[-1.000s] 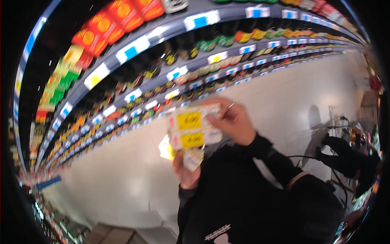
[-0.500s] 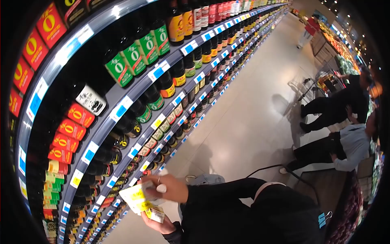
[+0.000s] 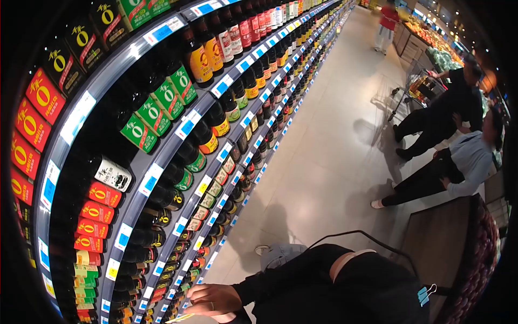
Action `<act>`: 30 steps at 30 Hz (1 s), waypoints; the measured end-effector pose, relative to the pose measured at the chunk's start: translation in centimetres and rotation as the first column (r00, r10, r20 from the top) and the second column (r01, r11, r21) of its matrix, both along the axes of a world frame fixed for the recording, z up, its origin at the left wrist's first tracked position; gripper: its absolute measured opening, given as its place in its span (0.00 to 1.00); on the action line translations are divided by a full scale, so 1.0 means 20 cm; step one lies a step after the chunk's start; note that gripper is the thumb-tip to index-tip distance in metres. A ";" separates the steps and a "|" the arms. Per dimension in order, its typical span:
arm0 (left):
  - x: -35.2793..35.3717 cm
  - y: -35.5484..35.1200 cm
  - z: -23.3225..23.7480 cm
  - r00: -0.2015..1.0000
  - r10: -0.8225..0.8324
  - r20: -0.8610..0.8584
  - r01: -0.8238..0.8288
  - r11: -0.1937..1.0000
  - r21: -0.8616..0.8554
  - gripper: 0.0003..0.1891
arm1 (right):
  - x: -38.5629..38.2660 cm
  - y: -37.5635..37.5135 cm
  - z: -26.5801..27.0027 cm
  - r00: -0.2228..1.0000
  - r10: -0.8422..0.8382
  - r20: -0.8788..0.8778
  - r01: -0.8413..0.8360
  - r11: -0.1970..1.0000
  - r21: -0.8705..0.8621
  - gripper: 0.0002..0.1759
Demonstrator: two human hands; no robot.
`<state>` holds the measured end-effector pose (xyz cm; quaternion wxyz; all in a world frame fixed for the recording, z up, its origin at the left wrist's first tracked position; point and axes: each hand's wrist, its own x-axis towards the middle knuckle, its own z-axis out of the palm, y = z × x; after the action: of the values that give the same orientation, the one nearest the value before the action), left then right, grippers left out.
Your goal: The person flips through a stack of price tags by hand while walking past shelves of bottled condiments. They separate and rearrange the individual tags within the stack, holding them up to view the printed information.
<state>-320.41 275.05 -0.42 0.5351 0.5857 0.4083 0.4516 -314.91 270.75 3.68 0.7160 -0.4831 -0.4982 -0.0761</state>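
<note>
My right hand (image 3: 211, 298), with a ring on one finger, is at the bottom of the view in front of the lower shelves. Its fingers are curled and closed over the edge of yellow-and-white paper price tags (image 3: 181, 318), which the frame's lower edge mostly cuts off. Just below it, a small part of my left hand (image 3: 225, 317) shows; its fingers are hidden. To the left stand shelves (image 3: 154, 171) of dark sauce bottles, including red-labelled bottles (image 3: 97, 211), a white-labelled bottle (image 3: 113, 174) and green-labelled bottles (image 3: 152, 114). Neither hand touches a bottle.
Blue-and-white price labels (image 3: 188, 123) line the shelf edges. A pale floor aisle (image 3: 318, 156) runs to the upper right. Two people (image 3: 442, 108) are on the right near a shopping cart (image 3: 418, 89); a person in red (image 3: 387, 24) is farther off. A dark produce stand (image 3: 431, 232) is behind me.
Both hands have moved down towards the frame's lower edge. The price tags, plainly visible before, are now mostly out of frame. The shelves have shifted slightly as the camera turned.
</note>
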 end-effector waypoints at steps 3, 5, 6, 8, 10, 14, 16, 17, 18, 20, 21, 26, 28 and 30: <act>-0.01 -0.01 0.00 1.000 -0.008 -0.029 0.009 1.000 0.024 0.11 | 0.02 -0.01 -0.08 0.992 0.116 0.041 -0.110 0.986 -0.123 0.16; -0.03 -0.02 0.00 0.999 -0.018 -0.043 0.020 0.999 0.042 0.11 | -0.01 -0.02 -0.09 0.992 0.114 0.054 -0.106 0.986 -0.129 0.16; -0.04 -0.03 0.00 0.999 -0.024 -0.044 0.026 0.999 0.048 0.11 | -0.02 -0.03 -0.09 0.991 0.117 0.070 -0.107 0.985 -0.136 0.15; -0.05 -0.05 0.00 0.998 -0.040 -0.047 0.043 0.997 0.058 0.11 | -0.06 -0.06 -0.12 0.992 0.105 0.071 -0.094 0.986 -0.134 0.15; -0.07 -0.08 0.01 0.997 -0.062 -0.053 0.066 0.996 0.062 0.11 | -0.10 -0.10 -0.15 0.991 0.107 0.082 -0.090 0.978 -0.190 0.15; -0.10 -0.15 0.03 0.993 -0.104 -0.063 0.109 0.991 0.074 0.11 | -0.18 -0.25 -0.13 0.993 0.057 0.103 -0.037 0.982 -0.187 0.16; -0.12 -0.18 0.04 0.991 -0.118 -0.059 0.122 0.990 0.075 0.11 | -0.21 -0.30 -0.16 0.942 -0.080 0.325 0.119 0.988 -0.102 0.18; -0.13 -0.20 0.04 0.990 -0.127 -0.065 0.132 0.988 0.074 0.11 | -0.24 -0.31 -0.18 0.962 -0.089 0.258 0.116 0.989 -0.094 0.18; -0.14 -0.22 0.04 0.989 -0.134 -0.064 0.138 0.988 0.074 0.12 | -0.26 -0.34 -0.25 0.960 -0.086 0.268 0.116 0.989 -0.096 0.18; -0.16 -0.27 0.04 0.987 -0.146 -0.068 0.151 0.986 0.074 0.12 | -0.31 -0.40 -0.47 0.922 -0.222 0.319 0.281 0.948 -0.152 0.14; -0.17 -0.29 0.04 0.986 -0.153 -0.072 0.158 0.985 0.074 0.12 | -0.41 -0.40 -0.60 0.966 -0.036 -0.256 -0.033 0.965 -0.261 0.20; -0.21 -0.42 0.05 0.977 -0.190 -0.096 0.199 0.976 0.091 0.12 | -0.27 -0.76 -0.10 0.944 0.082 -0.319 -0.225 0.869 -0.441 0.19; -0.22 -0.47 0.05 0.973 -0.209 -0.102 0.219 0.971 0.101 0.12 | -0.27 -0.83 -0.07 0.906 -0.041 -0.420 -0.211 0.818 -0.535 0.20; -0.23 -0.54 0.05 0.967 -0.229 -0.114 0.240 0.965 0.102 0.12 | -0.27 -0.90 -0.08 0.922 -0.123 -0.367 -0.078 0.869 -0.488 0.21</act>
<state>-325.05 264.22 0.52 0.5286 0.6821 0.3359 0.3776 -320.32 252.83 2.07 0.6515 -0.6611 -0.3441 0.1421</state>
